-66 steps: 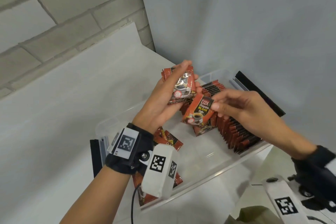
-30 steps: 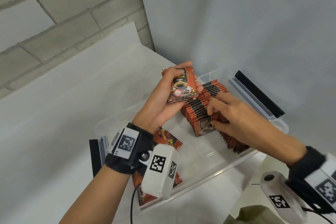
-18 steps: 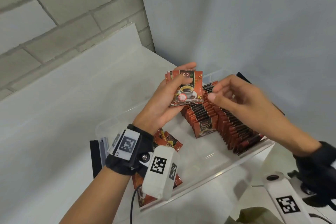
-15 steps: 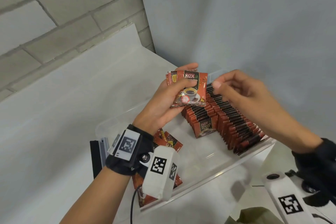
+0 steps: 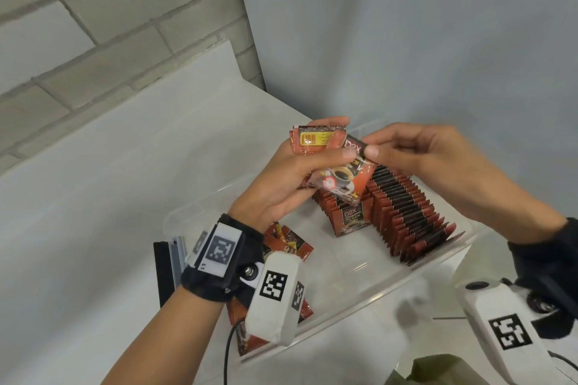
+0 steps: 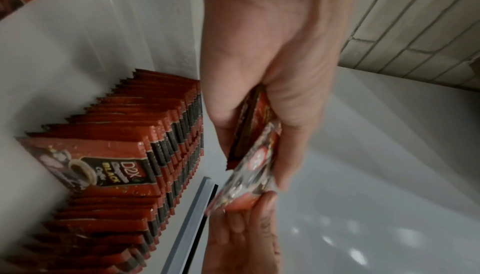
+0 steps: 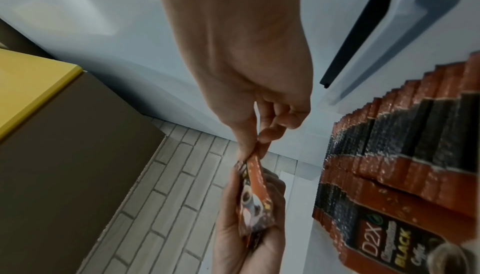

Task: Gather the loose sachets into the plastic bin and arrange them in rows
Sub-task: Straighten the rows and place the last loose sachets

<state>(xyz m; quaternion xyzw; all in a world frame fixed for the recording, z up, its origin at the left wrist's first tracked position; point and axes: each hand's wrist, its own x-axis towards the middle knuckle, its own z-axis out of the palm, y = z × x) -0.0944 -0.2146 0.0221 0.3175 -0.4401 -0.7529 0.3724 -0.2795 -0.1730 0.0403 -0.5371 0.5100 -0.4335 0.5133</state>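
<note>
Two right-hand fingers (image 5: 372, 151) pinched the top corner of the front coffee sachet (image 5: 350, 172), while the left hand (image 5: 281, 184) curled around a small stack of sachets (image 5: 316, 139) above the clear plastic bin (image 5: 359, 287). To do it well, the right hand (image 5: 438, 172) needed to peel only that one sachet free, the left keeping the rest clamped, then stand it label-forward against the shorter row (image 5: 350, 216) beside the long row (image 5: 409, 212). Loose sachets (image 5: 287, 241) lay near the left wrist.
</note>
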